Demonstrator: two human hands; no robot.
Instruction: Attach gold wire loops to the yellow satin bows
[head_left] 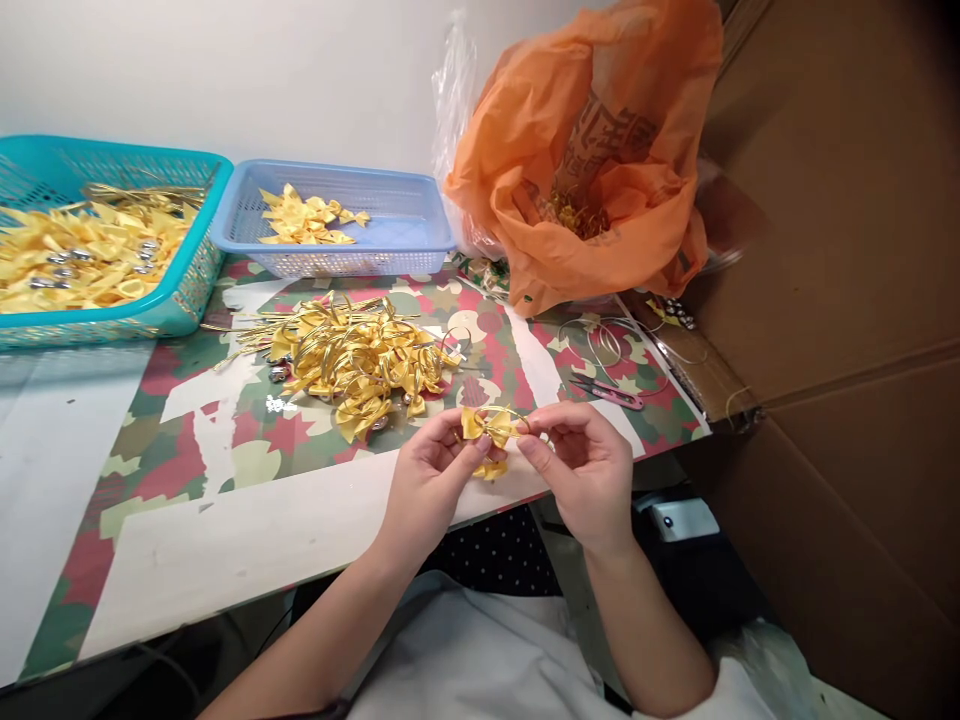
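Above the front edge of the table, a gold ribbon bow (475,424) is pinched between the thumb and fingers of my left hand (421,482). A thin gold cord (504,408) loops from the bow over to my right hand (586,470), whose thumb and forefinger close on it. More gold ribbon (490,470) shows just below the bow, partly behind my left thumb. Beyond my left hand lies a heap of gold bows (352,350) with gold cords, a few small silver bells among them.
A teal basket (180,296) of gold bows and bells stands at left, beside a blue basket (409,262) with fewer bows. An orange plastic bag (487,150) stands at back right. Pink-handled thread snips (619,397) lie near coiled clear line (604,345). Cardboard (847,250) walls the right side.
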